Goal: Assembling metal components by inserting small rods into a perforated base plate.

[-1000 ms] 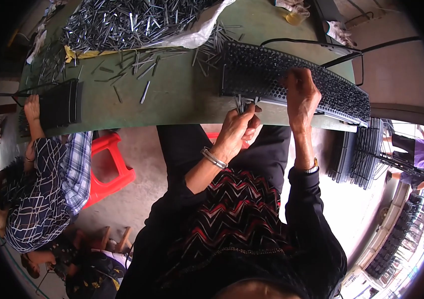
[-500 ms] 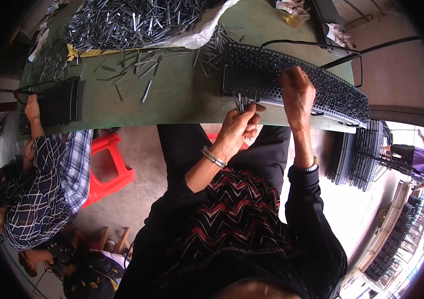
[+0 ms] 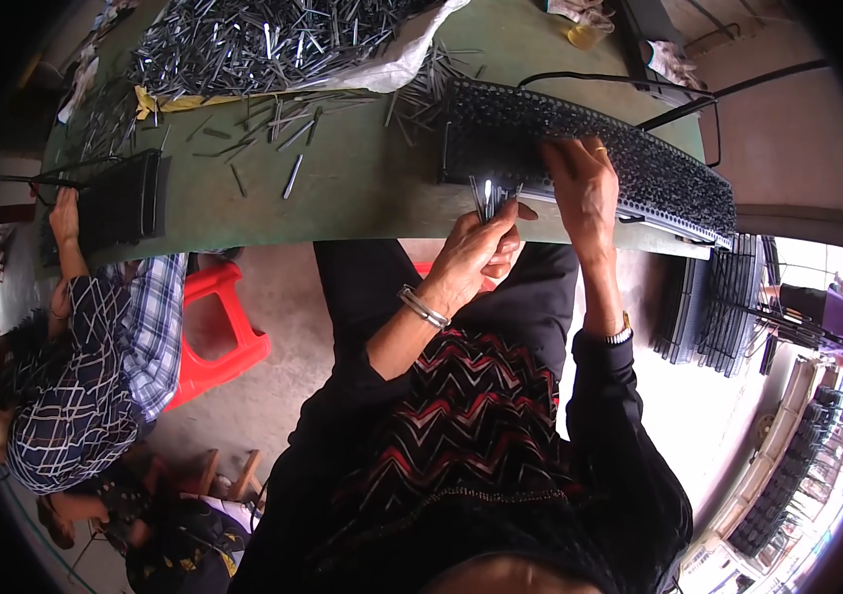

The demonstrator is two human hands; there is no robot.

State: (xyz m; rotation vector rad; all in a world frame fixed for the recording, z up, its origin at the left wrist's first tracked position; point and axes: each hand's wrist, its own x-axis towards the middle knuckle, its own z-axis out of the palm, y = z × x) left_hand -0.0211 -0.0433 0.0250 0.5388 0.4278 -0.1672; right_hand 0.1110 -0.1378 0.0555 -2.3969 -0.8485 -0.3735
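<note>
The upper part of the view is filled by a green table (image 3: 342, 203), its near end occupied at the left by a co-worker in checked clothing (image 3: 75, 386). A broad heap of thin dark strips (image 3: 253, 45) is spread on a white sack (image 3: 411, 64) at the far side. At the right, a long black perforated rack (image 3: 491, 148) is laid along the near edge, its right-hand stretch studded with small dark pieces; its far side is crowded by a bent black rod frame (image 3: 706, 103). Beyond the table's right end, black slatted panels (image 3: 728, 307) are stacked low, and at the left a red stool (image 3: 242, 312) is set on the floor. Another dark panel (image 3: 119, 203) is touched by the co-worker's hand (image 3: 64, 213). Part of the rack is covered by the right hand (image 3: 585, 188), its fingers bent down onto the face; whether anything is pinched cannot be told, the tips being lost in shadow. Just before the rack's left part, a small upright bundle of strips (image 3: 489, 198) is gripped in the left hand (image 3: 476, 257), fingers curled closed. Loose strips (image 3: 293, 176) are scattered between sack and table edge.
</note>
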